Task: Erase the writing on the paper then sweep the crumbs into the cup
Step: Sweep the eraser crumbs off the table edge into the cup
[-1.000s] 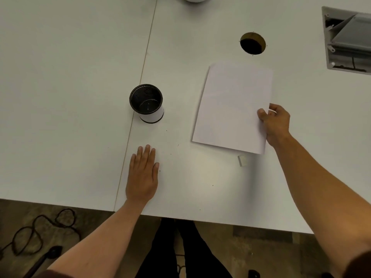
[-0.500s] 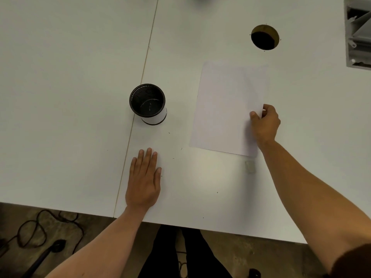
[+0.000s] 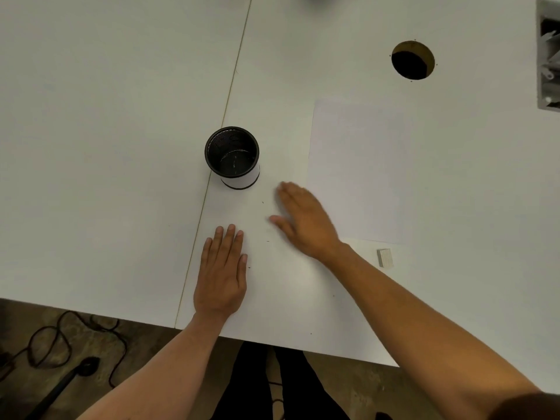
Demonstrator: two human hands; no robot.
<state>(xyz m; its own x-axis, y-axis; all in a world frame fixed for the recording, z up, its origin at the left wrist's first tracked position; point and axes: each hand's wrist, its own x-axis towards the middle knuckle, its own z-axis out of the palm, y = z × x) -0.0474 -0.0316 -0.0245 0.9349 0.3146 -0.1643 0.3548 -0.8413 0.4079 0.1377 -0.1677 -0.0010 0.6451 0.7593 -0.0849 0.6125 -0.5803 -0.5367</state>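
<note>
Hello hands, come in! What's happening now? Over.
Right hand open, empty, beside the paper. Left hand flat on table. Cup upright, path clear.

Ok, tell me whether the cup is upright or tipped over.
Upright. The cup stands on its base on the table, its open mouth facing up so the dark inside and bottom show.

On the table (image 3: 121,147), cup (image 3: 232,157) left of paper (image 3: 357,171), eraser (image 3: 385,257) just before the paper
</note>
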